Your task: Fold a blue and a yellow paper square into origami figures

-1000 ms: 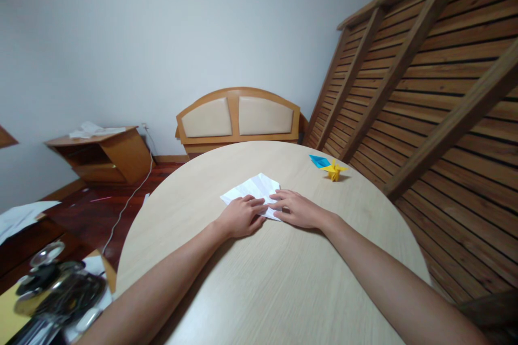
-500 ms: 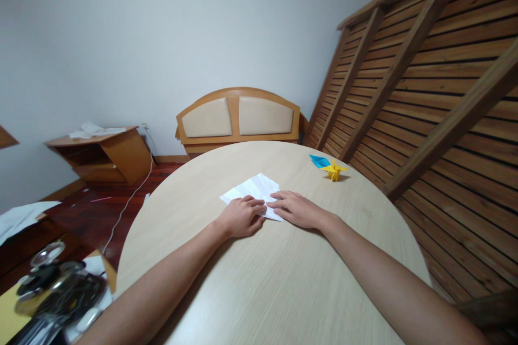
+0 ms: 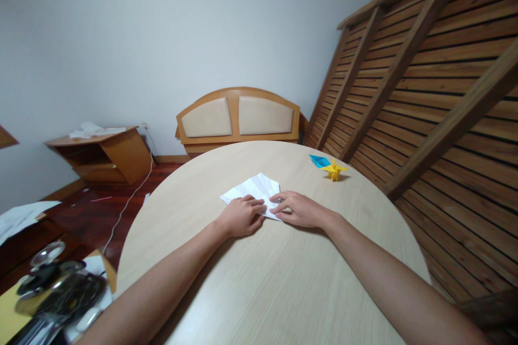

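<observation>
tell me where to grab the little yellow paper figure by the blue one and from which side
Pinch the yellow paper figure at its raised middle from above. Its thin points spread sideways and would probably crumple, and the blue folded paper lies close on its far left, so coming straight down looks the safest way in.

We stretch both forearms forward, wrists low. Our left hand [image 3: 242, 216] lies palm-down, fingers loosely curled — our right hand [image 3: 297, 209] mirrors it, fingertips nearly meeting the left's.
</observation>
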The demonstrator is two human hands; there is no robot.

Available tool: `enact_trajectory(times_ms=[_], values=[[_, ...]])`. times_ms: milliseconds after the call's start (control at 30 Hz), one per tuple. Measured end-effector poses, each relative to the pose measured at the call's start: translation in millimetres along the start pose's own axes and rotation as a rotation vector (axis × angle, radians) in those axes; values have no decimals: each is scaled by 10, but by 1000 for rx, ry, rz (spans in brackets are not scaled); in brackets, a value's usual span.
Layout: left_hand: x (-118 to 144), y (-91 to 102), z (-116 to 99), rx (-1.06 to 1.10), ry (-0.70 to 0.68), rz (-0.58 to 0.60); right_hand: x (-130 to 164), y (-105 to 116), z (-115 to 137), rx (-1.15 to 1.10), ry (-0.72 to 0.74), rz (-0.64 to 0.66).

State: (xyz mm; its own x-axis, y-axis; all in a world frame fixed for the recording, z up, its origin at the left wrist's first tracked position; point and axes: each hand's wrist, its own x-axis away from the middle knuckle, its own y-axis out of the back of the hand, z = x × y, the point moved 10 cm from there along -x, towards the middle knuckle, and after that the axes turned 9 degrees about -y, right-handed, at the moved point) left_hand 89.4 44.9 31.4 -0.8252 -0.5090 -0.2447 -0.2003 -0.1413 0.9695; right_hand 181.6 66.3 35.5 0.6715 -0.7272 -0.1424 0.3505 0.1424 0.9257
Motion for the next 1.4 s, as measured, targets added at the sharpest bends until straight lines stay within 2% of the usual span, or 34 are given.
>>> enact_trajectory(times_ms=[333,667,1100,1400], values=[[-29,-17,43,-127,16,60,-21,2,113,14,75,-51],[-42,5,41,-198,19,60,-43,21,133,-37,64,-51],[-17,102,49,-241,0,-56,-53,-7,-6,-102,-13,-63],[2,103,94,-260,10,-100,-48,-32,9,-101,42,-63]])
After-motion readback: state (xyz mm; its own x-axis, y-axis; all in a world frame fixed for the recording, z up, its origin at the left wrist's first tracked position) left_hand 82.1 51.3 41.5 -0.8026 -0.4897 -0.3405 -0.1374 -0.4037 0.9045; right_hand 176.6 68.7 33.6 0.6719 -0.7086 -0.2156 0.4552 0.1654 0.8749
